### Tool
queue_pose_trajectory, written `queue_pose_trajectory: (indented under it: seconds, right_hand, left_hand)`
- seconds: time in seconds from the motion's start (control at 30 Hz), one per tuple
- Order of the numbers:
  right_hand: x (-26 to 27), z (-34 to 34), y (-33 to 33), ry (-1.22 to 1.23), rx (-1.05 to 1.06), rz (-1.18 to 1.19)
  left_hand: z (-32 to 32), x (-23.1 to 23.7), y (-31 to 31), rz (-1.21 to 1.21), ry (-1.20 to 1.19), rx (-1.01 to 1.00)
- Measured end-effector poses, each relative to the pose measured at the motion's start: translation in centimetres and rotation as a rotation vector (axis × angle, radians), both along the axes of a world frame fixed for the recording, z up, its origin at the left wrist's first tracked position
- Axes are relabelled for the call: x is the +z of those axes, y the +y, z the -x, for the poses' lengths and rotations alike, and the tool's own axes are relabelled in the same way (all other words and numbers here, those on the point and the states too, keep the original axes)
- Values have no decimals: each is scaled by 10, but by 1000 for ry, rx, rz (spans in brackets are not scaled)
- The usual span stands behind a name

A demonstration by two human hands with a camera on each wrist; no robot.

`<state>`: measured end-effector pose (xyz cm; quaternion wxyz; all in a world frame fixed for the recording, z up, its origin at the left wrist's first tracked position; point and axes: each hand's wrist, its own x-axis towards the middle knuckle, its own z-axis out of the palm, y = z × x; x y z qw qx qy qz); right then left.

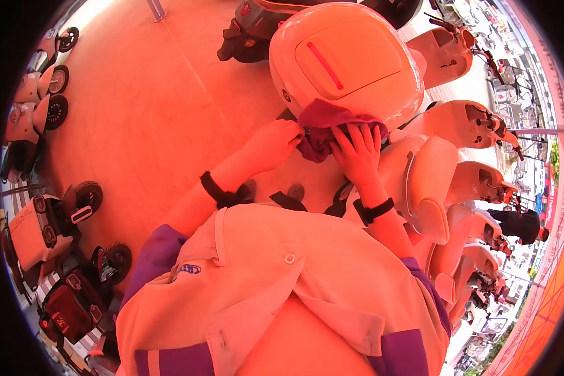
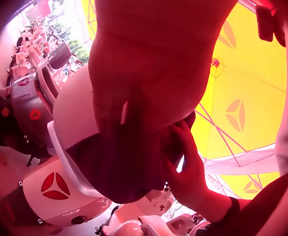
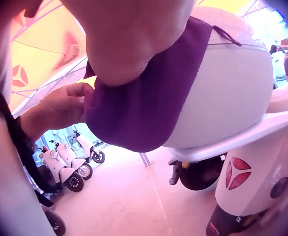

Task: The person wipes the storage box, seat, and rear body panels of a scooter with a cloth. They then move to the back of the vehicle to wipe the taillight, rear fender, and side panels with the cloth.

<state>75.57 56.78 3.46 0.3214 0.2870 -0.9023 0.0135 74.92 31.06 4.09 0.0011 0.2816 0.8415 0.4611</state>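
Observation:
A purple cloth [image 1: 323, 131] lies bunched against the near edge of a big rounded pale shell [image 1: 363, 44], which has an inset panel and a red strip on top. At the cloth's left side my left hand [image 1: 274, 143] pinches its edge between thumb and fingers. My right hand [image 1: 359, 153] lies on the cloth's right part with its fingers spread and nearly straight. In the right wrist view the cloth [image 3: 149, 108] hangs down over the shell's side [image 3: 227, 93], with a thin loop at its upper corner. Part of it is hidden behind the hand.
Beneath the shell run a white rail [image 3: 232, 140] and a tail panel with a red three-part light [image 3: 238, 173]. Pale scooters [image 1: 451, 125] stand in a row to the right, and more scooters [image 1: 37, 232] line the left. A yellow canopy [image 2: 252, 64] hangs overhead.

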Motion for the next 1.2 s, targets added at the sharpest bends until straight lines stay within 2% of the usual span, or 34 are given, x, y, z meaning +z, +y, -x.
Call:
queue_pose_trajectory:
  seconds: [0.1,0.13,0.2,0.37,0.47,0.57,0.67,0.73,0.87,0.97,1.07,1.2]
  right_hand:
    - [-6,5,-22,54,-55,26]
    - [0,12,-34,106,-5,16]
    - [20,28,-59,54,116,13]
    - [58,65,-85,-145,330,106]
    - [65,69,-66,-199,400,132]
    - [70,53,-26,-193,383,122]
    - [66,37,8,-185,329,80]
    - [54,34,24,-170,316,53]
    - [60,40,11,-165,294,86]
    - [82,50,-15,-219,322,88]
    - [90,58,-42,-211,258,84]
    - [93,73,-89,-194,114,42]
  left_hand:
    - [-3,2,-6,136,-226,-42]
    - [-5,0,-7,154,-272,-9]
    - [-10,-6,-8,195,-364,62]
    - [23,-31,-14,-349,-304,591]
    - [37,16,-6,-598,-118,848]
    - [30,37,28,-634,32,712]
    - [14,8,78,-273,366,601]
    - [2,5,86,-172,458,578]
    - [11,-4,69,24,533,486]
    - [31,-3,56,-4,612,483]
    - [58,3,46,-111,577,569]
    - [91,11,10,-224,409,445]
